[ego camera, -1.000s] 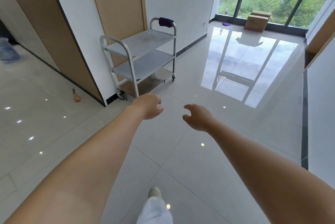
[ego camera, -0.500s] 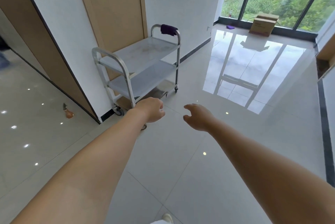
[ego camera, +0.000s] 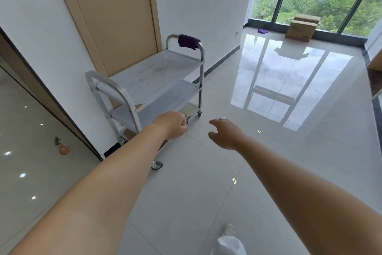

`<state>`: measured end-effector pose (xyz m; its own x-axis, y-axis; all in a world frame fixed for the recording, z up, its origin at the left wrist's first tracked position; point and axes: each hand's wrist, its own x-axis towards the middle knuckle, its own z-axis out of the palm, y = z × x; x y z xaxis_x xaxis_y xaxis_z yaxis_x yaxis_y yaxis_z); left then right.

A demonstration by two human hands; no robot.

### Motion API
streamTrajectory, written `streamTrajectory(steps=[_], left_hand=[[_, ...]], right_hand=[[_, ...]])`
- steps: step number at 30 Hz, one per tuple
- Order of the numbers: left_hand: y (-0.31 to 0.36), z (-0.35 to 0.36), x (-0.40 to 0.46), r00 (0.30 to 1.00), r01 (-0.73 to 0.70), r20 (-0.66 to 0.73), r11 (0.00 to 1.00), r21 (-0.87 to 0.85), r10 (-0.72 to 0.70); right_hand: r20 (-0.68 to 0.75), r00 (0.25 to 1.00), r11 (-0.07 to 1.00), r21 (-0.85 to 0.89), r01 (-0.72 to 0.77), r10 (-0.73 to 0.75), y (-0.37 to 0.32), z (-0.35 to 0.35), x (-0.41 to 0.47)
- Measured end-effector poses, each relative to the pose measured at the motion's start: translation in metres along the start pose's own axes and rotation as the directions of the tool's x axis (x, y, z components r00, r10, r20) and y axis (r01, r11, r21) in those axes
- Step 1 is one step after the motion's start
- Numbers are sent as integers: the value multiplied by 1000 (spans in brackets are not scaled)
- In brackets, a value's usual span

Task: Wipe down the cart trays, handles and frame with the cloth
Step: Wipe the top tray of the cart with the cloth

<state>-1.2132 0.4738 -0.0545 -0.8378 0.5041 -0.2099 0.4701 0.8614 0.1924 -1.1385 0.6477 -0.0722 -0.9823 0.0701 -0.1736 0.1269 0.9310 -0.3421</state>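
Observation:
A steel three-tier cart [ego camera: 115, 87] stands against the white wall by a wooden door. Its top tray [ego camera: 153, 73] looks dusty and smudged. A dark purple cloth [ego camera: 187, 41] hangs over the far handle. The near handle [ego camera: 107, 81] arches at the cart's closest end. My left hand [ego camera: 172, 124] hovers in front of the cart's lower trays with fingers loosely curled, holding nothing. My right hand [ego camera: 224, 134] hangs over the floor to the right of the cart, fingers relaxed and spread, touching nothing.
A cardboard box [ego camera: 301, 27] and a small purple rag [ego camera: 262, 31] lie by the far window. Glossy tile floor [ego camera: 268, 151] stretches to the right. A small orange object [ego camera: 63, 148] lies on the floor at left. My shoe [ego camera: 227, 230] shows below.
I have walked closer: the cart looms larger and nearer. Both hands stay stretched forward, empty, in much the same pose.

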Motion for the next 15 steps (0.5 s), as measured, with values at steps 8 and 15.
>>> streamTrajectory(steps=[8, 15], left_hand=[[17, -2, 125, 999, 34, 9, 999, -6, -34], [46, -30, 231, 997, 77, 12, 996, -38, -77]], right_hand=[[47, 999, 999, -13, 29, -28, 67, -30, 110], [64, 995, 997, -26, 72, -70, 125, -81, 210]])
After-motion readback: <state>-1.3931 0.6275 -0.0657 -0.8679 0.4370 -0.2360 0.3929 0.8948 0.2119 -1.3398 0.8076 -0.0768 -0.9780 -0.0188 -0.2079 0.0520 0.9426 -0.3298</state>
